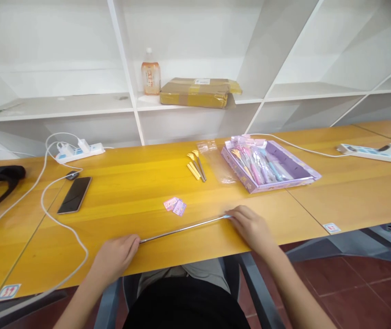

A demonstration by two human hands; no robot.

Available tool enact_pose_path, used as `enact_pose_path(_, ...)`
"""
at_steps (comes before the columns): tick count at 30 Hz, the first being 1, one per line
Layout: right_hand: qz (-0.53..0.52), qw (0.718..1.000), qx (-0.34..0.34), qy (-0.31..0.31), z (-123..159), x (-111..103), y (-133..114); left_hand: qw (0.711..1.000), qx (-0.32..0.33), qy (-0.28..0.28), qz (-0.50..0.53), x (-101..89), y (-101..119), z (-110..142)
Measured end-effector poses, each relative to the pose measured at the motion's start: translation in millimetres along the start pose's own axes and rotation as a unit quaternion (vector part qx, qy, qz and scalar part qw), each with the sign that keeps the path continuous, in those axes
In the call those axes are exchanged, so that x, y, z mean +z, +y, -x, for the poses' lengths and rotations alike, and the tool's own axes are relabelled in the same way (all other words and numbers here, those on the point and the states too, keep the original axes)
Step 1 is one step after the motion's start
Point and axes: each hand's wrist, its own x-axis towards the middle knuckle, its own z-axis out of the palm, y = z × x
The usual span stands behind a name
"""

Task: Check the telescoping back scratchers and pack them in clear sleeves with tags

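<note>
The thin metal rod (184, 228) stretches between the two hands, over the part of the counter (130, 183) nearer the person than the purple tray (294, 162) and to its left. The left hand (116, 256), farther from the tray, is curled closed on one end. The right hand (250, 227), just in front of the tray, pinches the light-blue end, fingers together.
</note>
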Motion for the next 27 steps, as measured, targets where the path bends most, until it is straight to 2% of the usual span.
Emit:
enact_pose_path(5,0.004,0.995,-0.09,-0.033,-36.8,34.3,-86.4,0.999,-0.013,-0.038,-0.017,5.8,53.0,-28.6)
enact_pose_path(8,-0.008,0.99,-0.131,-0.047,-38.7,48.5,-125.8,0.998,0.0,-0.056,-0.015,7.4,76.9,-42.3)
enact_pose_path(10,-0.015,0.99,-0.137,-0.034,-35.9,55.1,-142.3,0.998,0.0,-0.06,-0.016,8.9,84.1,-47.6)
enact_pose_path(15,-0.056,0.994,-0.092,-0.007,-32.9,61.7,-150.3,0.999,-0.017,-0.043,-0.01,15.0,81.9,-49.0)
enact_pose_path(21,-0.063,0.995,-0.073,-0.01,-35.4,58.1,-145.7,0.999,0.024,-0.023,-0.013,23.5,78.6,-43.8)
enact_pose_path(27,-0.043,0.996,-0.084,-0.008,-39.8,53.7,-143.2,0.999,0.052,0.002,0.009,12.3,81.7,-37.7)
